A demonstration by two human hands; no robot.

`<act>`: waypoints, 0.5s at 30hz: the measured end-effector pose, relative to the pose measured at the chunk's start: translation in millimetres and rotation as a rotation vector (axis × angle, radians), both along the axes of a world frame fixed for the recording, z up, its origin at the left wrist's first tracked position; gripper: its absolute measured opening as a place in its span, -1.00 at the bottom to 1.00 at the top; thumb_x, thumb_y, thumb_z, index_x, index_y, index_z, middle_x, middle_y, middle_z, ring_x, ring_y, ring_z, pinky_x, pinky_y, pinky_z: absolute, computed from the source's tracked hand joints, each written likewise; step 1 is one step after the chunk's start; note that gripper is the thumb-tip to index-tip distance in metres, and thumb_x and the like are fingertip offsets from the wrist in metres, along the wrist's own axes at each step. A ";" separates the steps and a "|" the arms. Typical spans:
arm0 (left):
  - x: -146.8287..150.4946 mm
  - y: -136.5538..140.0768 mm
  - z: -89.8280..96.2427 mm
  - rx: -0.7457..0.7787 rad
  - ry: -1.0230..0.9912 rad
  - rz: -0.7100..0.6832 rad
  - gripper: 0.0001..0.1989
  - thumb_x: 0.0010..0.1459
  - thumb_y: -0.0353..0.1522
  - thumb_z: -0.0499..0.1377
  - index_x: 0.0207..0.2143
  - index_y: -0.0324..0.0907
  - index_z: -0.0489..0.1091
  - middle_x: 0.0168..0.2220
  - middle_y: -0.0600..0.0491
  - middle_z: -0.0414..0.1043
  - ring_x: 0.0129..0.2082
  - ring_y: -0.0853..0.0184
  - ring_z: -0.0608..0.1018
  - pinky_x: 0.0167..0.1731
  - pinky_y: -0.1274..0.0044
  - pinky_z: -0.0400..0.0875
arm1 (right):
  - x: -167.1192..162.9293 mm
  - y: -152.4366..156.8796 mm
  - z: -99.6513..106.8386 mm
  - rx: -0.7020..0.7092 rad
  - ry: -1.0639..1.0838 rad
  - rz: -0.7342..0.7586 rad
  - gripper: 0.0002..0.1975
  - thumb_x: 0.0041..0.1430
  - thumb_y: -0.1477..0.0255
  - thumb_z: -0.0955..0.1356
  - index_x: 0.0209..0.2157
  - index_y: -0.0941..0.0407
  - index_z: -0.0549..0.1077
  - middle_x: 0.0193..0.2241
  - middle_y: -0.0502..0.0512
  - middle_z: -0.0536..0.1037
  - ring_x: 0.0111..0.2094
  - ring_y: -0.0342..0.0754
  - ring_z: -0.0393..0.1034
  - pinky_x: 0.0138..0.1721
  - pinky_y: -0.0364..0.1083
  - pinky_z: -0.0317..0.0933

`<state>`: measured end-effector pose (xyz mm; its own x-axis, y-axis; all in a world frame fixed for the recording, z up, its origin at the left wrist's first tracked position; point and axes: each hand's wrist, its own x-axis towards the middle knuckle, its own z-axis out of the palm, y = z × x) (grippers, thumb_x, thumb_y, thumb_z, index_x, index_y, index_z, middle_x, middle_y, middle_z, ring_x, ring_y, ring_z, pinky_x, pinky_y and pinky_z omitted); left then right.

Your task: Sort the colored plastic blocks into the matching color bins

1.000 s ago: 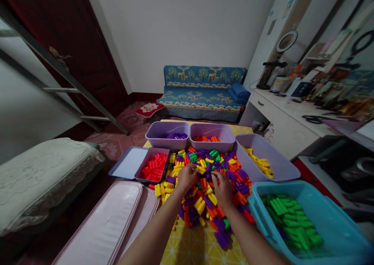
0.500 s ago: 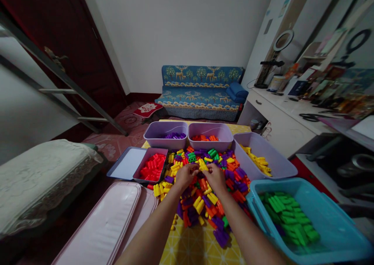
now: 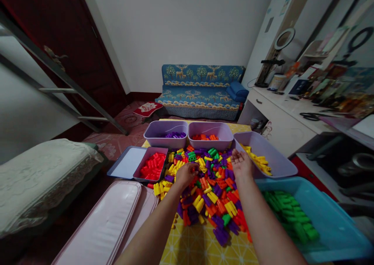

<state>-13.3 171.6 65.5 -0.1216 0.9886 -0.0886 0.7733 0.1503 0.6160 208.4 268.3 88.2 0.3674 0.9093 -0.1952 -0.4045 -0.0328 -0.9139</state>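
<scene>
A mixed heap of plastic tube-shaped pieces (image 3: 213, 197) in yellow, orange, red, purple and green covers the middle of the table. My left hand (image 3: 186, 174) is over the heap's left part, fingers curled inward beside some yellow pieces (image 3: 201, 164). Whatever its fingertips hold, if anything, is too small to make out. Off to the right, my right hand (image 3: 242, 164) is open with the palm turned up and nothing visible in it. It is beside the near left wall of a lilac bin (image 3: 280, 162) holding yellow pieces.
Two lilac bins stand behind the heap, one with purple pieces (image 3: 174, 135), one with mostly orange pieces (image 3: 206, 137). A box of red pieces (image 3: 152, 166) is left; a turquoise tub (image 3: 336, 214) with green pieces is right. Pink lids (image 3: 108, 214) lie front left.
My right hand has moved right, away from the left hand and the yellow pieces, to the lilac bin, and its fingers have opened. My left hand has stayed nearly in place.
</scene>
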 end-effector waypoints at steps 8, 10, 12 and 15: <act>-2.6 2.3 -9.9 0.065 0.008 -0.021 -0.64 0.08 -0.36 0.24 -0.03 0.09 0.49 -0.09 0.14 0.55 -0.15 0.30 0.55 -0.16 0.56 0.36 | -47.9 -39.8 -38.0 0.087 -0.512 0.395 -0.71 -0.19 0.49 0.40 -0.30 0.09 0.53 -0.29 0.04 0.57 -0.37 -0.10 0.44 -0.25 -0.09 0.32; -3.0 2.8 -11.5 0.074 0.004 -0.028 -0.62 0.07 -0.36 0.24 -0.03 0.08 0.49 -0.09 0.14 0.54 -0.15 0.31 0.55 -0.15 0.56 0.36 | -54.0 -47.2 -43.7 0.132 -0.757 0.469 -0.59 -0.17 0.56 0.38 -0.18 0.07 0.53 -0.11 0.09 0.54 -0.27 -0.08 0.45 -0.15 -0.08 0.30; -3.0 2.7 -11.2 0.074 0.005 -0.035 -0.61 0.06 -0.36 0.25 -0.01 0.08 0.48 -0.08 0.14 0.54 -0.15 0.32 0.55 -0.15 0.56 0.36 | -57.5 -53.0 -46.8 0.165 -1.085 0.528 -0.53 -0.09 0.57 0.36 -0.06 0.07 0.49 0.01 0.15 0.49 -0.12 -0.04 0.43 -0.06 -0.08 0.25; -2.6 1.9 -9.0 0.064 0.013 -0.038 -0.59 0.06 -0.34 0.26 0.01 0.07 0.46 -0.06 0.13 0.54 -0.13 0.31 0.54 -0.14 0.56 0.36 | -59.5 -59.1 -47.6 0.126 -1.382 0.591 -0.65 0.06 0.50 0.34 -0.07 0.08 0.47 -0.09 0.15 0.54 -0.07 0.02 0.43 -0.07 -0.07 0.23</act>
